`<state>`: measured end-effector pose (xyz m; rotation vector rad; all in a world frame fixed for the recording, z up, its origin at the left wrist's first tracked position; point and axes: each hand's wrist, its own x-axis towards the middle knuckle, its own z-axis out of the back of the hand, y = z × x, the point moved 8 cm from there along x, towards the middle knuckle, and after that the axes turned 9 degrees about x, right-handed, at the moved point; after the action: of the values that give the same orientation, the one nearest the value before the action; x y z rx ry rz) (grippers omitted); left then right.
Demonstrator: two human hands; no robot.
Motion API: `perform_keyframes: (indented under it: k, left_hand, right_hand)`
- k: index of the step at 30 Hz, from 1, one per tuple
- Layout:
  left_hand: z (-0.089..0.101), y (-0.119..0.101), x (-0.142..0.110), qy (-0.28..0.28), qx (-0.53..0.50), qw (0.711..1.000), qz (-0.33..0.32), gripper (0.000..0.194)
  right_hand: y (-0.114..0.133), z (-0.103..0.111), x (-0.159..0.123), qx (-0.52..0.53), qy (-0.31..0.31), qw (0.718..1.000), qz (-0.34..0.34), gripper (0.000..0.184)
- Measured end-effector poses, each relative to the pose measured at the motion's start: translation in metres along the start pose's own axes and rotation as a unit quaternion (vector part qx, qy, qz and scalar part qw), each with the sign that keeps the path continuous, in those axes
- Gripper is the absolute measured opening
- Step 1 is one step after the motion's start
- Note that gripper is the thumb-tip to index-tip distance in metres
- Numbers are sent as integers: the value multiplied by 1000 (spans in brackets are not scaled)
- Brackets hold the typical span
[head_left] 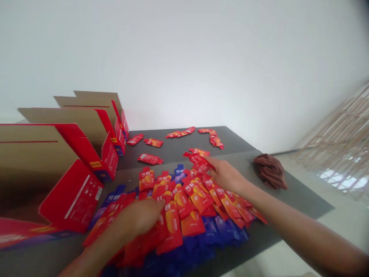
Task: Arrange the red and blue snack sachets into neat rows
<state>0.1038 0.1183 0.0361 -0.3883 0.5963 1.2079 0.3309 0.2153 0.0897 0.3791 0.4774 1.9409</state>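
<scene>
Red spouted pouches (197, 192) with orange fruit prints lie in an overlapping pile, with blue pouches (221, 229) under them. My right hand (226, 175) is closed on the end of a red pouch (198, 161), back side up, held over the pile's far edge. Low over the near left part of the pile, my left hand (145, 215) is curled and slightly blurred. Its thumb presses on a red pouch; the other fingers are hidden beneath the hand.
Open red cartons (86, 154) with brown insides stand in a row at the left. Several loose red pouches (150, 159) lie across the far part of the grey table (239, 154). A crumpled brown cloth (269, 171) rests near the right edge, and a white wall (184, 69) rises behind.
</scene>
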Motion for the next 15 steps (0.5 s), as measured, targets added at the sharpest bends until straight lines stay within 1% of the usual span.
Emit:
perform_keyframes:
  k: [3, 6, 9, 12, 15]
  left_hand:
    - [0, -3, -4, 10, 32, 999, -5, 56]
    - [4, -6, -8, 7, 50, 999, -9, 54]
    - [8, -7, -11, 8, 57, 998, -17, 52]
    - [11, -6, -13, 6, 62, 998, -22, 52]
    - [15, -6, -14, -6, 62, 998, -22, 47]
  right_hand:
    - [27, -15, -19, -33, 37, 999, -23, 62]
    - [46, -32, -26, -88, 67, 993, -44, 68]
    - [66, -45, -34, -143, 93, 984, -43, 68]
    - [85, -50, -45, -176, 110, 978, -38, 71]
    - [96, -54, -52, -195, 110, 973, -51, 71]
